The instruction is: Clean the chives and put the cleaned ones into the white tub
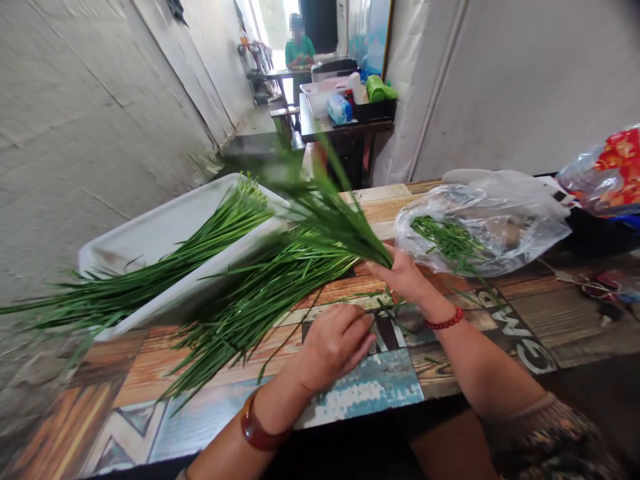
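My right hand (403,273), with a red bead bracelet at the wrist, is closed around the lower end of a bunch of garlic chives (340,223). The bunch fans out up and to the left, its far tips smeared by motion. Low over the table, my left hand (337,343) has its fingers curled and close together; what lies under them, if anything, is hidden. A loose pile of garlic chives (270,287) lies on the table just beyond it. More chives (200,250) rest in a white tub (150,223) at the left, their leaves hanging over its edge.
On the right, a clear plastic bag (530,227) holds green scraps (445,237). Keys (603,290) and a red package (620,167) lie farther right on the patterned table (370,393). A person in green (300,50) sits at the far end, behind a second table (313,127) with boxes.
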The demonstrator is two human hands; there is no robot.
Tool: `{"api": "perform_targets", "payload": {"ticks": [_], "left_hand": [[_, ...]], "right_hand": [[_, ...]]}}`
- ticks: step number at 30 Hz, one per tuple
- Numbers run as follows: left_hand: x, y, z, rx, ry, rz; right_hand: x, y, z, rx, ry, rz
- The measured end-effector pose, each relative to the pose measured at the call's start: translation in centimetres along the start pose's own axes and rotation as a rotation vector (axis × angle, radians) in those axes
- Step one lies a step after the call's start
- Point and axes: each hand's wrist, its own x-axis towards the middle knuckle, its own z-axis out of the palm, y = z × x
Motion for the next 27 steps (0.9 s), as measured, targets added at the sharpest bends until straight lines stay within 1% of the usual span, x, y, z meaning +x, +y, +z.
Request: {"api": "perform_targets", "payload": {"ticks": [1, 3, 5, 6, 8, 9, 12, 15, 19, 21, 24, 27], "left_hand": [[0.0, -0.4, 0.3, -0.012, -0.023, -0.060], [0.0, -1.5, 0.9, -0.039, -0.070, -0.162], [-0.1, -2.9, 1.4, -0.073, -0.100, -0.246], [-0.2, -3.5, 1.6, -0.100, -0.095, -0.296], [-0.2, -4.6, 1.6, -0.204, -0.038, -0.418], [-0.2, -4.9, 1.5, -0.290, 0.000, -0.476], [0.6, -5.0, 0.9, -0.622, 0.075, -0.579], [2.4, -4.0, 0.1, -0.856, 0.080, -0.583], [6.0, -2.5, -1.2, -1.047, 0.045, -0.548], [7.5, -2.0, -1.9, -1.104, 0.063, -0.553], [8.9, -1.7, -2.9, -1.178, 0.075, -0.538], [9.4, -1.6, -3.6, -1.283, 0.005, -0.488]], "right_hand": [[0.0, 0.0, 0.0, 0.139, 0.009, 0.035], [0.0, -0.3, 0.1, 0.379, -0.020, 0.085], [-0.2, -0.6, 0.3, 0.531, -0.054, 0.088], [-0.2, -0.8, 0.3, 0.570, -0.066, 0.074], [-0.4, -1.2, 0.6, 0.579, -0.086, 0.036], [-0.4, -1.3, 0.7, 0.556, -0.096, 0.017], [-0.6, -1.8, 1.2, 0.449, -0.145, -0.031], [-0.8, -2.2, 1.9, 0.410, -0.178, -0.058], [-1.1, -2.4, 2.6, 0.446, -0.198, -0.113], [-1.3, -2.4, 2.6, 0.427, -0.220, -0.141], [-1.4, -2.6, 2.3, 0.385, -0.286, -0.134], [-1.5, -2.8, 1.7, 0.422, -0.375, -0.153]]}}
